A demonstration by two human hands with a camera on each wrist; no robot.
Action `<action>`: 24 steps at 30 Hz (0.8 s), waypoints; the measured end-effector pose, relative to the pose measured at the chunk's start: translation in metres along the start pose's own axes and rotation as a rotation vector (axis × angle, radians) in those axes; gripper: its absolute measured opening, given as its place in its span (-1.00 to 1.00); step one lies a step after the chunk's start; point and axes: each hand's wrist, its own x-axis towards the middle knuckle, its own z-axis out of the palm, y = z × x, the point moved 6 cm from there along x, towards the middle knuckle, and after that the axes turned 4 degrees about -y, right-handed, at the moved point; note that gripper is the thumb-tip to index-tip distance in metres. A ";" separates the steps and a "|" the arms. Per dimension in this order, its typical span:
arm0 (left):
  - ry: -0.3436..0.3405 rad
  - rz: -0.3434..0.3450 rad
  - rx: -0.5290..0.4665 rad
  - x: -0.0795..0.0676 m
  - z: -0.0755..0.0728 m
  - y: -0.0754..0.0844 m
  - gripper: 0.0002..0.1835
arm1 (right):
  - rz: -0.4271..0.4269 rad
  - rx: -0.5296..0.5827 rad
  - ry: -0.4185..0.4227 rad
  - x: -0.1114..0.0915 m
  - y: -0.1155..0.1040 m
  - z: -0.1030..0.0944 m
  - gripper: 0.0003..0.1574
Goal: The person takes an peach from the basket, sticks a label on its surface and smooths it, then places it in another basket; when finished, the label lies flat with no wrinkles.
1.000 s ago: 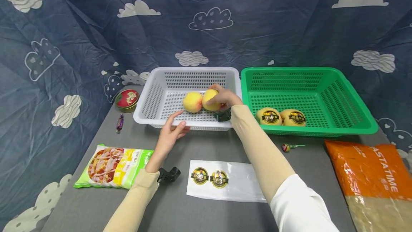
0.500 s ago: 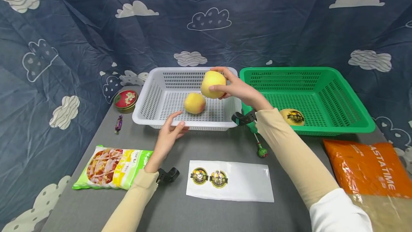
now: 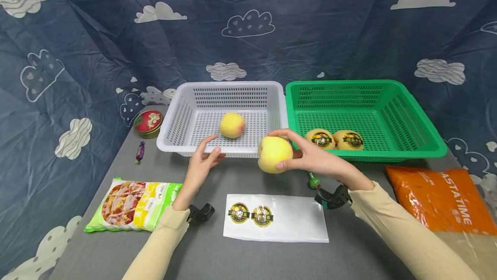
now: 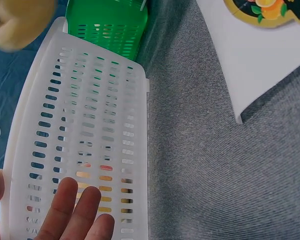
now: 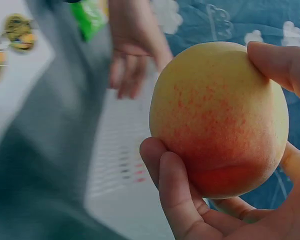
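My right hand [image 3: 310, 155] grips a yellow peach [image 3: 275, 155] above the table, in front of the white basket [image 3: 165, 145]. Close up in the right wrist view, the peach [image 5: 220, 120] shows a red blush, with thumb and fingers curled around it. My left hand [image 3: 199, 165] is at the front rim of the white basket, its fingers loosely spread. In the left wrist view several fingertips [image 4: 75, 215] lie before the slotted basket wall; whether they touch it I cannot tell. Another peach [image 3: 232, 125] lies inside that basket. Two peaches with round black-and-gold stickers [image 3: 320, 139] sit in the green basket [image 3: 407, 155].
A white sticker sheet [image 3: 295, 219] with two labels lies in front. Around it are a green-and-white food bag [image 3: 133, 204], an orange pasta bag [image 3: 438, 198], a green lollipop [image 3: 314, 181], a purple wrapped candy [image 3: 140, 152] and a round red tin [image 3: 148, 123].
My right hand has lifted one peach out of the white basket and brought it toward me and to the right. The left hand has stayed at the basket's front rim.
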 end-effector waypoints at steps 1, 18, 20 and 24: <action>0.002 0.003 0.001 0.000 0.000 -0.001 -0.50 | -0.006 -0.004 -0.002 -0.004 0.005 0.003 -0.16; -0.008 0.001 0.001 -0.004 0.002 0.013 -0.53 | -0.056 -0.298 0.147 -0.020 0.038 0.031 -0.22; -0.002 0.004 0.011 -0.002 0.001 0.006 -0.52 | -0.046 -0.320 0.140 -0.017 0.045 0.031 -0.21; 0.009 0.010 0.022 0.000 0.000 0.000 -0.49 | -0.040 -0.345 0.107 -0.011 0.066 0.028 -0.18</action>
